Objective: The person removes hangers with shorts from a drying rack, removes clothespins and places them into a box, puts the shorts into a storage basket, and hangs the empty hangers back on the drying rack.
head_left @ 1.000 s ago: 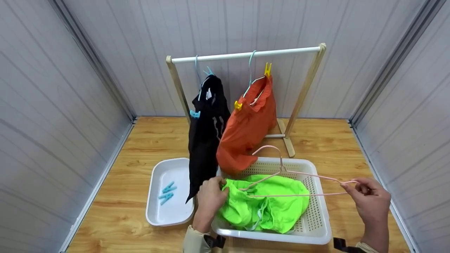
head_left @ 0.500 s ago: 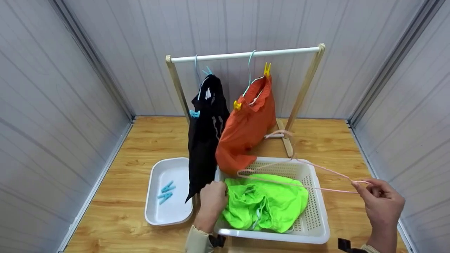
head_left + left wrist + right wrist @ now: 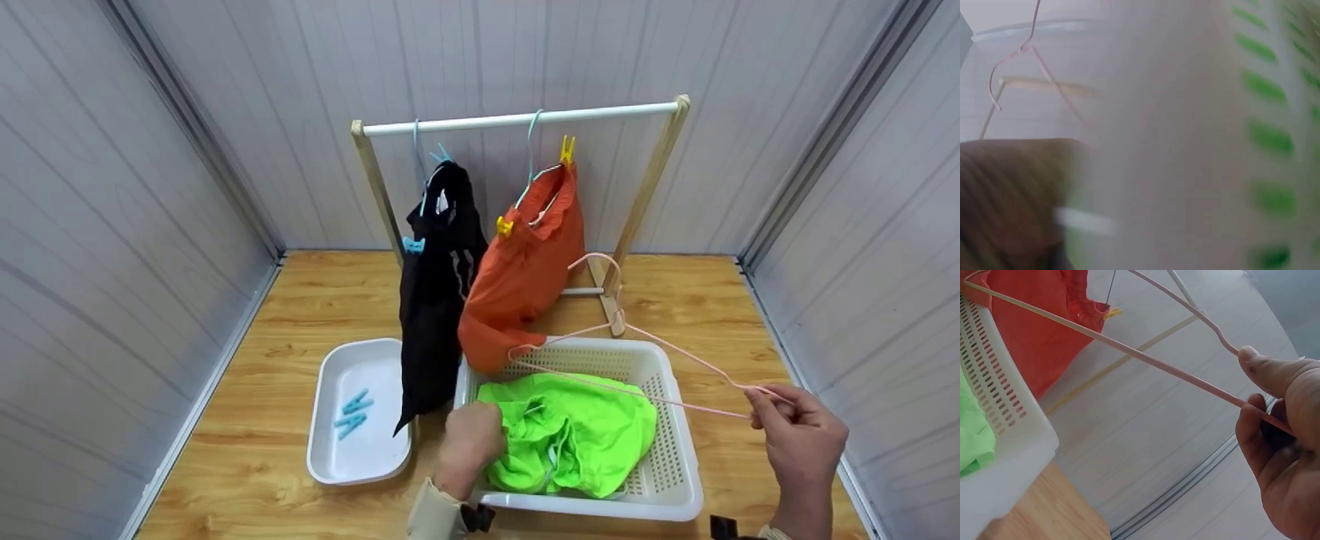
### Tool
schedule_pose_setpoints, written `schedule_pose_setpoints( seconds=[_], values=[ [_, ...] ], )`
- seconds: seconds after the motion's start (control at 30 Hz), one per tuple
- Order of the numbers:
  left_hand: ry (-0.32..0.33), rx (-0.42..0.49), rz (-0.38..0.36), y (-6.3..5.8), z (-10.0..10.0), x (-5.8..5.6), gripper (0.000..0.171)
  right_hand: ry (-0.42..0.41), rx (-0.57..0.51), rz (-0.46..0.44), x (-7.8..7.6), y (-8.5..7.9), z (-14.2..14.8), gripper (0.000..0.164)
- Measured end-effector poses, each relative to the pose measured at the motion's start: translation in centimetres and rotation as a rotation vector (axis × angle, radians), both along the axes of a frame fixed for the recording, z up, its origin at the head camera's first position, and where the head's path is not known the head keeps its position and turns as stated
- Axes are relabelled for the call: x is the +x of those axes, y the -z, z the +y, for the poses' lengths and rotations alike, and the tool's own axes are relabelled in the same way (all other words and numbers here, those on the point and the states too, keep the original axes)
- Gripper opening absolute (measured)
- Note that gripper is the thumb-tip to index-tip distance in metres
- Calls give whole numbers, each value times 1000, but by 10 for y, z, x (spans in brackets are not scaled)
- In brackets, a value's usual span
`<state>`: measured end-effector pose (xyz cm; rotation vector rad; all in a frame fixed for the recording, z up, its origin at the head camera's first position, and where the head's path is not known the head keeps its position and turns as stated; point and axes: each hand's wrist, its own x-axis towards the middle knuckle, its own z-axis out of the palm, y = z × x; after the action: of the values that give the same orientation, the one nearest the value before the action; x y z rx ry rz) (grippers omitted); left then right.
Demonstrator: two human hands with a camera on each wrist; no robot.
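My right hand [image 3: 806,431] pinches one end of a pink clothes hanger [image 3: 697,360] between thumb and fingers. The hanger slants over the basket, its hook up and to the left, nothing hanging on it. In a white perforated basket [image 3: 679,450] lies a bright green garment [image 3: 592,435] with a pale drawstring. My left hand [image 3: 472,442], slightly blurred, is at the garment's left edge, over the basket rim. Its fingertips are hidden, so I cannot tell whether they grip the cloth. The left wrist view is mostly filled by the basket wall [image 3: 1179,140].
Behind the basket stands a rack with a white rail [image 3: 480,122]. A black garment [image 3: 442,300] and an orange garment [image 3: 525,270] hang there on hangers with clothespins. At left, a white tray [image 3: 319,420] holds several blue clothespins [image 3: 352,424]. Panel walls surround the wooden surface [image 3: 300,292].
The pink hanger has come up off the green garment and swung its hook upward, away from me. My left hand, earlier pinching the garment's left edge, has shifted slightly right and nearer me.
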<state>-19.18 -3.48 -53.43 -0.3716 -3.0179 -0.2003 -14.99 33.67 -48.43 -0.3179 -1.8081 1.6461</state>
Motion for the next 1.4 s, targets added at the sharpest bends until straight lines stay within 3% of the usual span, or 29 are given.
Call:
schedule_pose_setpoints(
  seconds=[0.13,0.27,0.43,0.57,0.67,0.73,0.9,1.0,1.07,1.13,1.23,1.4],
  values=[
    [44,31,-186,-8,6,4,22,-41,-68,81,1,-2,-4,17],
    [75,197,-303,-13,0,5,33,-69,-96,152,1,-4,-6,17],
    [151,360,-302,-18,-18,3,42,-89,-133,243,2,-6,-8,17],
    [217,451,-288,-29,-34,-5,39,-83,-172,319,1,-9,-9,18],
    [273,567,-249,-42,-47,-10,27,-47,-186,388,1,-12,-9,18],
    [318,692,-213,-56,-56,-10,20,-23,-184,439,0,-14,-9,19],
    [487,1002,-84,-107,-72,0,16,28,-181,534,-5,-18,-10,21],
    [578,1055,60,-140,-81,5,14,74,-172,564,-7,-23,-13,20],
    [602,1056,147,-162,-86,7,16,119,-159,564,-10,-27,-15,19],
    [596,1059,207,-182,-92,8,17,161,-139,563,-13,-32,-17,20],
    [525,1081,253,-204,-101,2,15,202,-144,579,-20,-41,-21,21],
    [333,1153,299,-220,-117,-32,13,211,-193,618,-31,-58,-32,25]
  ],
)
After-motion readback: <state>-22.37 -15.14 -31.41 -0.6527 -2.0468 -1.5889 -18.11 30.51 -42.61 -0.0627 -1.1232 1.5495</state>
